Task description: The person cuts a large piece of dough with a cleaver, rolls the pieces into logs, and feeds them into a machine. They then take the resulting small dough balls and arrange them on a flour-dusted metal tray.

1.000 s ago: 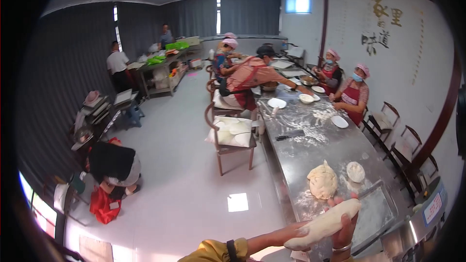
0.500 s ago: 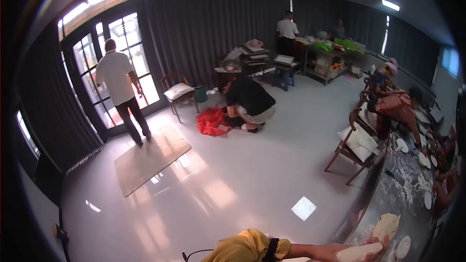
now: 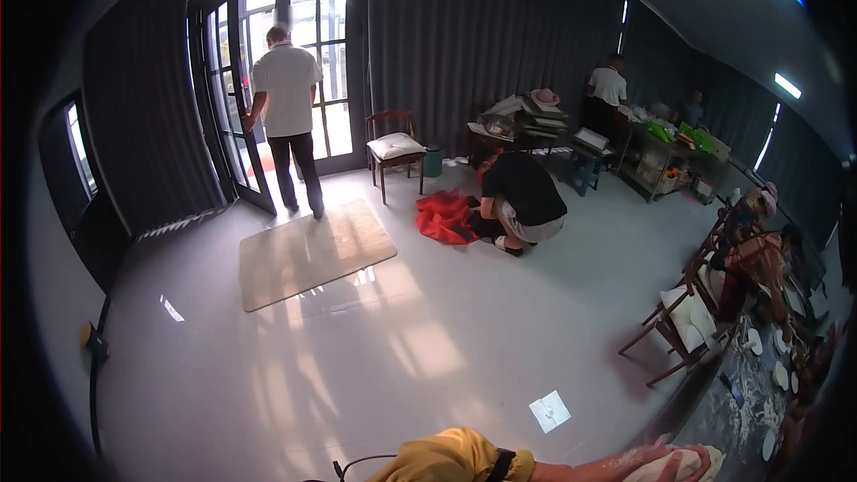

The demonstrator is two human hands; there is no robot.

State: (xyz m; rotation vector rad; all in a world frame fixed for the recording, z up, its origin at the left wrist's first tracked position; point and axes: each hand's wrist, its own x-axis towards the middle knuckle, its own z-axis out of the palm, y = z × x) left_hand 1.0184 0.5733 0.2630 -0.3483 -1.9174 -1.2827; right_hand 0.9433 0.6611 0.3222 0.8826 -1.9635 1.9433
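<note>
At the bottom right, my left hand [image 3: 662, 463] reaches out from a yellow sleeve with a black band. Its fingers curl around a pale, floury lump of dough [image 3: 711, 458] at the near end of the dark table [image 3: 714, 411]. The frame's lower edge cuts off part of the hand and dough. My right hand does not show. Farther along the flour-streaked table lie several flat white ovals [image 3: 769, 444] and a dark flat tool [image 3: 732, 389].
Co-workers bend over the table's far end beside wooden chairs [image 3: 687, 321] with cushions. A person [image 3: 527, 196] crouches by red cloth [image 3: 446, 219]. Another person [image 3: 287, 98] stands at the glass door [image 3: 254, 156], near a beige mat [image 3: 312, 254]. A white square [image 3: 549, 411] lies on the floor.
The view has swung left, so the room appears shifted right. The person at the door now has a hand on it, and the door stands ajar. My left hand remains at the dough.
</note>
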